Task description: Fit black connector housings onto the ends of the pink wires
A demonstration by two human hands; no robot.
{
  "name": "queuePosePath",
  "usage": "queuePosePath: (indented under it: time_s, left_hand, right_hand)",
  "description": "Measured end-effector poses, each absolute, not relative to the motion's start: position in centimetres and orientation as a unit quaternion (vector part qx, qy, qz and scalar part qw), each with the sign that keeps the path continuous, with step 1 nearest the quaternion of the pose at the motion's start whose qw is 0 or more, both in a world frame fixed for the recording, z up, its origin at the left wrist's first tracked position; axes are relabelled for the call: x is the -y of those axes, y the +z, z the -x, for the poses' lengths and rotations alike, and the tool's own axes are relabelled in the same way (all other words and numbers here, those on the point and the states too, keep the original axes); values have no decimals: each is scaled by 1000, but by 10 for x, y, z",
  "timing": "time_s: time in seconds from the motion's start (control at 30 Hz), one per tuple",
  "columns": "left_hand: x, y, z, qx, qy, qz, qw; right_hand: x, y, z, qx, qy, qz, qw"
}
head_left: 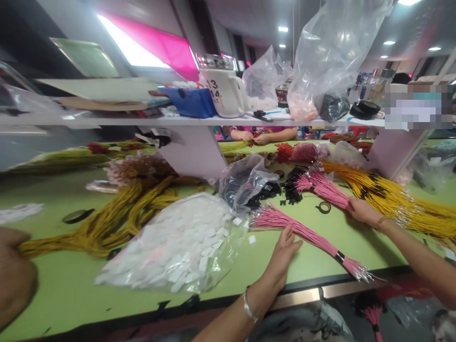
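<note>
My left hand (285, 251), with a silver bangle at its wrist, is at the near pink cable bundle (309, 233); its fingers are partly spread at the bundle's edge. That bundle lies slantwise on the green table, with black tape near its lower end. My right hand (363, 211) is closed round the end of a second pink cable bundle (329, 189), farther back. The far end of this one lies by black connectors (292, 186). A clear bag of white pieces (178, 242) sits left of my left hand.
Yellow cables (384, 194) spread at the right, mustard cables (117, 213) at the left. Another person's hand (14, 270) is at the left edge. A shelf (228, 121) crosses above the table (64, 299). A tape roll (323, 207) lies between the pink bundles and yellow cables.
</note>
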State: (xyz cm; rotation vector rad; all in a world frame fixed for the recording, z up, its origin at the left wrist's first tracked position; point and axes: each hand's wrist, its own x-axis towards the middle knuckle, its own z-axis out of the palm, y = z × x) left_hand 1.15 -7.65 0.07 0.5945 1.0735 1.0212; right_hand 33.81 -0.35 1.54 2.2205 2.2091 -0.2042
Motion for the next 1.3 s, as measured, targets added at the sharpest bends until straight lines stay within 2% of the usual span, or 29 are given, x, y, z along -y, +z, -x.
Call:
queuePosePath:
  time_s: [0.07, 0.17, 0.3, 0.43, 0.57, 0.67, 0.7, 0.8, 0.87, 0.93, 1.03, 1.17, 1.23, 1.3]
  left_hand:
    - [78, 5, -8, -475, 490, -307, 664]
    - [80, 14, -3, -451, 517, -379, 621]
    - [74, 21, -4, -386, 527, -445, 613]
    - [37, 16, -22, -370, 494, -418, 666]
    - [-25, 15, -54, -382, 440, -351, 733]
    - [-62, 20, -85, -325, 367, -274, 827]
    - [-69, 20, -95, -313, 377, -258, 833]
    - [-77, 17, -125, -349, 515, -241, 745]
    - [-74, 12, -139, -381, 538, -289, 694]
    - [-71, 10, -145, -402, 540, -349, 652]
    - [-73, 13, -142, -396, 519, -450, 609]
    - [-81, 8, -129, -362, 503, -562, 549]
    - [-84, -8, -122, -359, 492, -615, 501]
    - [-84, -28, -116, -365, 431, -685, 460]
  right_hand:
    - [1, 23, -348, -662, -166, -722, -113]
    - [-4, 43, -355, -583, -397, -663, -250]
    - [-15, 66, -347, -543, -588, -513, -309]
    - [-13, 61, -322, -461, -660, -455, -380]
    - [-3, 38, -298, -421, -672, -418, -443]
    - [6, 21, -287, -433, -688, -419, -405]
    - [9, 18, -285, -438, -694, -428, -379]
    - [9, 15, -281, -475, -658, -488, -322]
    - [1, 19, -278, -529, -586, -532, -307]
    - [-16, 26, -273, -578, -495, -569, -311]
    - [-49, 39, -263, -596, -395, -592, -372]
    - [-92, 59, -254, -537, -408, -610, -415]
    - [-105, 71, -253, -524, -412, -601, -442]
    - [-111, 84, -254, -505, -447, -574, -465]
